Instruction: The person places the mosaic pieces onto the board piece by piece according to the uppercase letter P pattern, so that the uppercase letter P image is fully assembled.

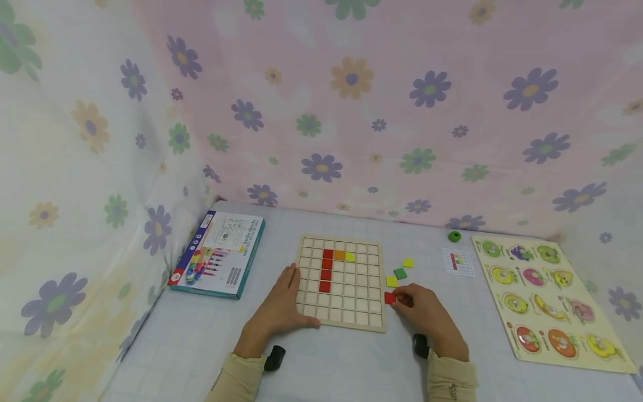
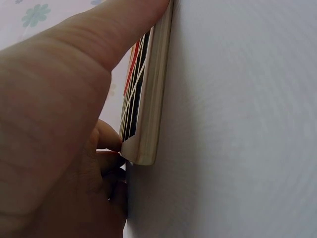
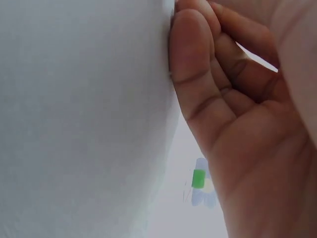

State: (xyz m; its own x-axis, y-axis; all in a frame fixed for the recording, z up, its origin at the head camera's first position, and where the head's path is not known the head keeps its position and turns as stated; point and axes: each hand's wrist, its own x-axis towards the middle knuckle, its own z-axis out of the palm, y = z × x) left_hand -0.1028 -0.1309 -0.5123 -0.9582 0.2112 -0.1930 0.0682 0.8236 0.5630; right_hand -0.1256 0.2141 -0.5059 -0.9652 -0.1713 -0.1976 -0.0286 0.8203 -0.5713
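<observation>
A wooden grid board (image 1: pixel 355 304) lies flat on the table. In it sit a column of several red tiles (image 1: pixel 326 274), an orange tile (image 1: pixel 339 255) and a yellow tile (image 1: pixel 350 257) with a rounded or cut corner. My left hand (image 1: pixel 281 304) rests at the board's near left corner, fingers along the left side and thumb against the near edge. Just off the board's right side, my right hand (image 1: pixel 427 312) pinches a loose red square tile (image 1: pixel 389 298) between thumb and finger; the right wrist view hides that tile.
Two loose yellow tiles (image 1: pixel 392 282) and a green tile (image 1: pixel 399 273) lie right of the board. Farther right are a pattern card (image 1: pixel 458 262), a green bead (image 1: pixel 454 237) and a fruit puzzle board (image 1: pixel 545 304). A boxed toy set (image 1: pixel 218 254) lies left, near the flowered curtain.
</observation>
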